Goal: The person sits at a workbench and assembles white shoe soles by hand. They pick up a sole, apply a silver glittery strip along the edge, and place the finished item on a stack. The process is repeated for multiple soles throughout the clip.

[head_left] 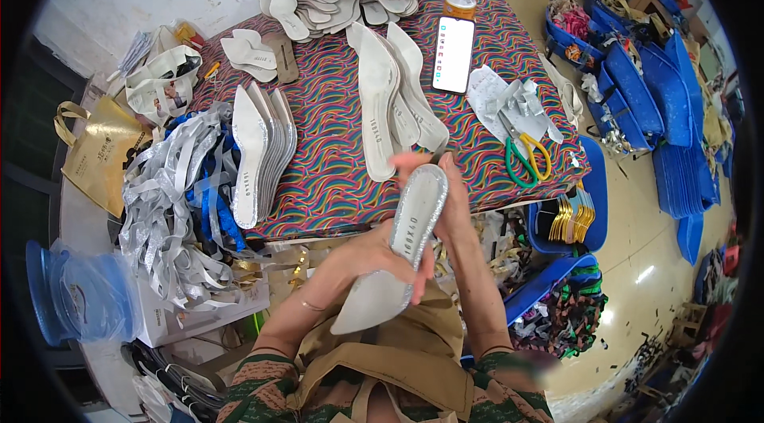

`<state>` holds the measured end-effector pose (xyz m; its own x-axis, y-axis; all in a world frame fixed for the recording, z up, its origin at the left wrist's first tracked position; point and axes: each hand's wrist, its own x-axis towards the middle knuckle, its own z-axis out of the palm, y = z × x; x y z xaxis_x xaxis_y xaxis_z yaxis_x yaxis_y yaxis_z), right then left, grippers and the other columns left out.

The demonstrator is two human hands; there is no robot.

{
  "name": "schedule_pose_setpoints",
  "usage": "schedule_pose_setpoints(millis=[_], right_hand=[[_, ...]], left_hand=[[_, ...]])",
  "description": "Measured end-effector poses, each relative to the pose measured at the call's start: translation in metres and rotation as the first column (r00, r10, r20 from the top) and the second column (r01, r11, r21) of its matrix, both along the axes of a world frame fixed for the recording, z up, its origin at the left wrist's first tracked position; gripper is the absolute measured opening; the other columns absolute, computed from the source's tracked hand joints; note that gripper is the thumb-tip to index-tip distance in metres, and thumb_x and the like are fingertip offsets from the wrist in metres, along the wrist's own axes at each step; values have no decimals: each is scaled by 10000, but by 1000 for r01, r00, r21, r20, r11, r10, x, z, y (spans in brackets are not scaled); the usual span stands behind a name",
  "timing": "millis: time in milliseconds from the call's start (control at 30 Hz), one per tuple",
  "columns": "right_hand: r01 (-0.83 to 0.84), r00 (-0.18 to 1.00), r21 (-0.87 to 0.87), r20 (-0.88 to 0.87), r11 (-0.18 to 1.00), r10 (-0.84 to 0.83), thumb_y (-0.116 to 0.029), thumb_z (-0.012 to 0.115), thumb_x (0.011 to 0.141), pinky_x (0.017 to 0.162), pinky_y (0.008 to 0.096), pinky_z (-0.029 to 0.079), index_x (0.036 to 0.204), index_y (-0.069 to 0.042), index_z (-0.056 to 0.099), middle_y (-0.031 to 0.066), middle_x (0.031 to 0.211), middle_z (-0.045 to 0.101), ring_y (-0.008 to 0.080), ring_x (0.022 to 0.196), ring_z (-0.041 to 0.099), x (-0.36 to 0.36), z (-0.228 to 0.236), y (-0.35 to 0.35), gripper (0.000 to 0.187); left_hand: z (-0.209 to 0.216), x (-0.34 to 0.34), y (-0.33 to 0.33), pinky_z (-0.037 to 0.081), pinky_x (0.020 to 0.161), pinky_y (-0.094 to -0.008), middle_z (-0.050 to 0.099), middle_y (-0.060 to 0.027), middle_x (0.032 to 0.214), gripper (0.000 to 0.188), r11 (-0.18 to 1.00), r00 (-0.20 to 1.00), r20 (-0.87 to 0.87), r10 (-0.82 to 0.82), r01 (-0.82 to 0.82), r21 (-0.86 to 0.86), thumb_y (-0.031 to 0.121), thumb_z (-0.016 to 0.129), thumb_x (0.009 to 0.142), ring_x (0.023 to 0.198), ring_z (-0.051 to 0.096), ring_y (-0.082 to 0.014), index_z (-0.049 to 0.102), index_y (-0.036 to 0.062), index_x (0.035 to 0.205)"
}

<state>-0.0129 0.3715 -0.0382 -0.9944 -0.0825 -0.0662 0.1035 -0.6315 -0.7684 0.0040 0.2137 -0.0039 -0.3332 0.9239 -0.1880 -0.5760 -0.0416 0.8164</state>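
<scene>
A pale shoe insole [420, 204] with glittery silver trim round its heel is held over my lap, heel end up and pointed toe down to the left. My left hand [378, 252] wraps around its middle, with the fingertips showing at the right edge. At the heel, my right hand [454, 204] grips the edge, its palm partly hidden behind the insole. Just beyond my hands, several loose insoles [374, 97] lie on the patterned tablecloth [326, 176]. A neat stack of insoles [253, 156] with silver-trimmed heels sits at the table's left front.
Scissors [527, 162] with green and yellow handles lie at the right, beside crumpled paper [493, 97]. A phone [454, 57] and a bottle [460, 1] stand farther back. Silver ribbons [175, 200] heap up left of the table. Blue bins [633, 97] crowd the right-hand floor.
</scene>
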Motion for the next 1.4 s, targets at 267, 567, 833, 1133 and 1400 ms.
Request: schedule_pose_setpoints(millis=[267, 567, 833, 1133, 1400], right_hand=[[274, 962, 84, -42, 958, -271, -232, 707, 878, 476, 232, 413, 914, 16, 663, 9, 693, 602, 72, 534, 515, -2, 14, -4, 254], [172, 970, 373, -225, 912, -91, -150, 667, 894, 486, 230, 327, 701, -11, 607, -33, 629, 523, 19, 563, 436, 5, 18, -2, 245], [172, 980, 143, 80, 975, -184, -221, 620, 937, 406, 221, 351, 812, -11, 646, -6, 695, 623, 40, 524, 530, 15, 8, -22, 245], [64, 880, -61, 474, 996, -27, -329, 590, 958, 343, 223, 171, 667, -126, 497, -69, 501, 368, 38, 366, 284, 20, -20, -63, 367], [-43, 997, 657, -23, 752, 76, -181, 648, 920, 459, 223, 259, 721, -8, 655, -48, 532, 445, 29, 483, 373, 53, -68, -56, 264]], left_hand=[[-12, 3, 2, 503, 597, -295, 592, -131, 851, 755, 911, 928, 202, 312, -353, 215, 597, 423, 945, 633, 599, -195, 423, -47, 1339], [3, 5, -7, 538, 576, -332, 663, -180, 787, 624, 884, 887, -219, 407, -442, -149, 478, 297, 1024, 623, 654, -232, 589, -72, 990], [-3, -7, -35, 539, 773, -313, 672, -171, 1023, 598, 869, 899, -59, 433, -434, -235, 461, 319, 1028, 870, 669, -189, 535, -54, 1244], [-40, -32, -80, 446, 919, -348, 647, -98, 1120, 356, 695, 232, -811, 537, -666, 270, 151, 631, 852, 1054, 590, -229, 634, -2, 1174], [-106, -82, -110, 484, 782, -346, 613, -150, 1016, 355, 169, -20, -999, 41, -985, 27, 75, 619, 857, 908, 616, -286, 580, -68, 1180]])
